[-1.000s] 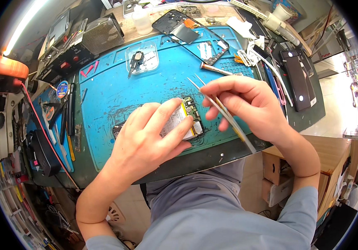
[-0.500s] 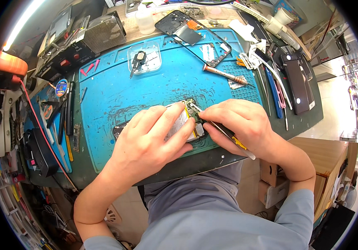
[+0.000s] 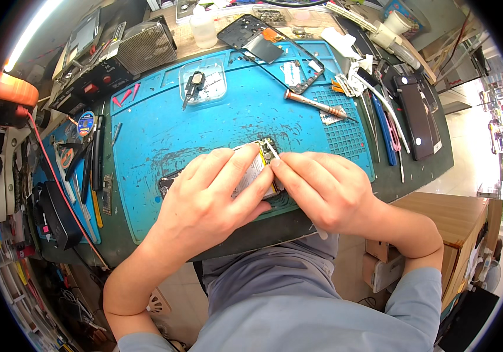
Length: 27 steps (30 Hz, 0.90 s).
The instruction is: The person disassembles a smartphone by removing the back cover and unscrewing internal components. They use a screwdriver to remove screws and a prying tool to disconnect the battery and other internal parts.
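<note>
An opened phone (image 3: 252,174) lies on the blue work mat (image 3: 146,132), its pale battery and green circuit board partly in sight. My left hand (image 3: 207,190) is curled over it, thumb and fingers pressed on the battery area and edge, hiding much of the phone. Between thumb and fingers of my right hand (image 3: 328,188) is a slim tool with a pale tip (image 3: 272,149). That tip reaches the circuit board at the phone's far right end. Its rounded silver back end pokes out below the hand, while the middle is hidden.
Beyond the phone sit a clear plastic box (image 3: 204,82) with small parts, a black phone frame (image 3: 275,53) and a metal-handled screwdriver-like tool (image 3: 319,105). Pliers and other hand tools (image 3: 96,152) lie left; tweezers and a dark phone (image 3: 418,117) lie right.
My right hand has rolled and shifted slightly left, so the tool stands steeper and its handle is now hidden. My left hand and the phone look unmoved.
</note>
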### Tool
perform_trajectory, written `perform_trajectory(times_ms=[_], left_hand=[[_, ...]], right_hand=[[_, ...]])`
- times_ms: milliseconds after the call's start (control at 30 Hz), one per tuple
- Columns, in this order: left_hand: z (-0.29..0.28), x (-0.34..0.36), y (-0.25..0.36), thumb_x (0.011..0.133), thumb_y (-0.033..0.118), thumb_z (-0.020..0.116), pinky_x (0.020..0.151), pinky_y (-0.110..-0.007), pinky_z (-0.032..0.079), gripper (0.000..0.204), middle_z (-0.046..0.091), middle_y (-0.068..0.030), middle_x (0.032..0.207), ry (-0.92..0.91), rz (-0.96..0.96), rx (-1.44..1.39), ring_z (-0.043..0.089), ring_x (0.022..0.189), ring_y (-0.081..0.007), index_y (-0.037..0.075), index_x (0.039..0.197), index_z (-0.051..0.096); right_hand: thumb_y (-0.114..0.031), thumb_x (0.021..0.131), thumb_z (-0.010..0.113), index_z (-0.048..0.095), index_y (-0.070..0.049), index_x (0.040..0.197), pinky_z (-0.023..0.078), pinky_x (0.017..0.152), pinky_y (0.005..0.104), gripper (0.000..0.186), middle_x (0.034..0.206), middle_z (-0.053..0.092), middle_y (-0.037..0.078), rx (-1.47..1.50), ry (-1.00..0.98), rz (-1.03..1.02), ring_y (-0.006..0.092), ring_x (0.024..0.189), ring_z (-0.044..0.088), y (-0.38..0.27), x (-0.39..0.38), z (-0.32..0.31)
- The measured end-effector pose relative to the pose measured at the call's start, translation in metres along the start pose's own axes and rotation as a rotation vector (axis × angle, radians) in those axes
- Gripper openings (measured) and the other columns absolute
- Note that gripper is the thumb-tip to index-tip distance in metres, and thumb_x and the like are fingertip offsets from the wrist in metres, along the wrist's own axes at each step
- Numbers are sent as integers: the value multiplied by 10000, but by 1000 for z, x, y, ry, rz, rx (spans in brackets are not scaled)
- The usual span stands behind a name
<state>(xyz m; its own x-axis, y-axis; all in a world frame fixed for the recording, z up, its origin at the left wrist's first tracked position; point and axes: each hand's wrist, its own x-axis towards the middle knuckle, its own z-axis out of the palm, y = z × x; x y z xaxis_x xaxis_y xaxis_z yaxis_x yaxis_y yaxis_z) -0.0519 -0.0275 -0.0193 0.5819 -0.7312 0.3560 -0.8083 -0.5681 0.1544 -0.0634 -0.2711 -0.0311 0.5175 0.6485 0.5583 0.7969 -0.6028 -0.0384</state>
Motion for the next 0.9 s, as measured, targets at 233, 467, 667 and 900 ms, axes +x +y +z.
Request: perform_trajectory(times_ms=[233, 467, 667, 900], left_hand=[[0, 0, 1, 737, 308, 849, 908, -417, 572, 541, 646, -99, 1338, 3, -4, -6, 652, 1033, -284, 129, 1232, 724], [-1, -2, 0, 690, 254, 874, 900, -415, 568, 554, 614, -102, 1397, 9, 16, -30, 651, 1027, -285, 120, 1209, 735], [-3, 4, -1, 734, 279, 847, 907, -410, 559, 561, 659, -74, 1381, -44, 51, 13, 646, 1011, -275, 101, 1249, 716], [-4, 5, -3, 764, 295, 845, 887, -395, 561, 564, 685, -73, 1352, -23, 23, -43, 652, 989, -284, 78, 1265, 704]], right_hand=[[-94, 740, 713, 720, 61, 1130, 618, 748, 346, 420, 1088, 725, 146, 81, 19, 11, 245, 888, 743, 7, -1, 1], [-147, 909, 765, 745, -39, 1085, 603, 734, 354, 207, 990, 762, 87, 402, -16, 133, 268, 858, 743, 36, 22, 7], [-134, 907, 809, 746, -25, 1112, 587, 733, 338, 241, 951, 766, 116, 682, -66, 448, 247, 823, 747, 53, 26, -11], [-32, 968, 709, 729, -6, 1155, 571, 783, 312, 190, 992, 759, 118, 682, 24, 514, 220, 898, 740, 61, 7, -31]])
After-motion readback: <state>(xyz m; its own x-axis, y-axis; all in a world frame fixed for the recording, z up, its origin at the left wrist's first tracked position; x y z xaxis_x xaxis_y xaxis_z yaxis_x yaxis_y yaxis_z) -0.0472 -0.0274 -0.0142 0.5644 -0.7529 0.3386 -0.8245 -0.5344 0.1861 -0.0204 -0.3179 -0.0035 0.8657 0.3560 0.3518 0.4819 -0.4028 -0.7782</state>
